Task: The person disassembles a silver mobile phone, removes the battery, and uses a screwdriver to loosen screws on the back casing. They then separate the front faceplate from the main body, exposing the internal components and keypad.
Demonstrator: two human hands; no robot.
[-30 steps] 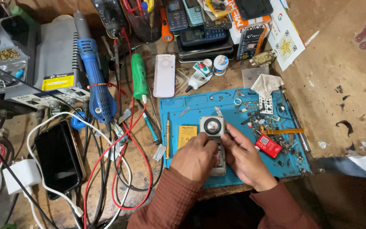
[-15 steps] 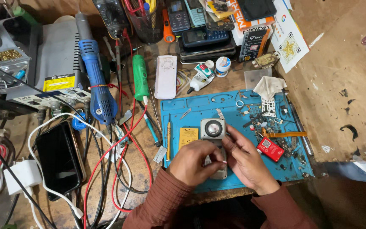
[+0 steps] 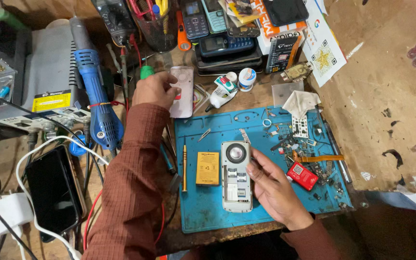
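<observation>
An opened phone (image 3: 237, 176), its back off and the round speaker showing at its upper end, lies flat on the blue work mat (image 3: 203, 212), near the mat's middle. The right hand (image 3: 275, 188) rests against the phone's right edge, thumb and fingertips touching its side, fingers loosely curled rather than clamped. Just left of the phone on the mat lies a yellow battery (image 3: 208, 168), and left of that a slim gold-handled screwdriver (image 3: 184, 168), both apart from the phone. To the phone's right, near the mat's far side, sit a small red part (image 3: 303, 176), an orange flex cable (image 3: 321, 158) and scattered screws.

The left hand (image 3: 156, 90) reaches beyond the mat's upper left corner, its fingers closed around a green-handled tool (image 3: 146, 72) and its fingertips touching the white back cover (image 3: 182, 91) lying on the table (image 3: 386, 96). A blue rotary tool (image 3: 96, 96) lies left of that hand.
</observation>
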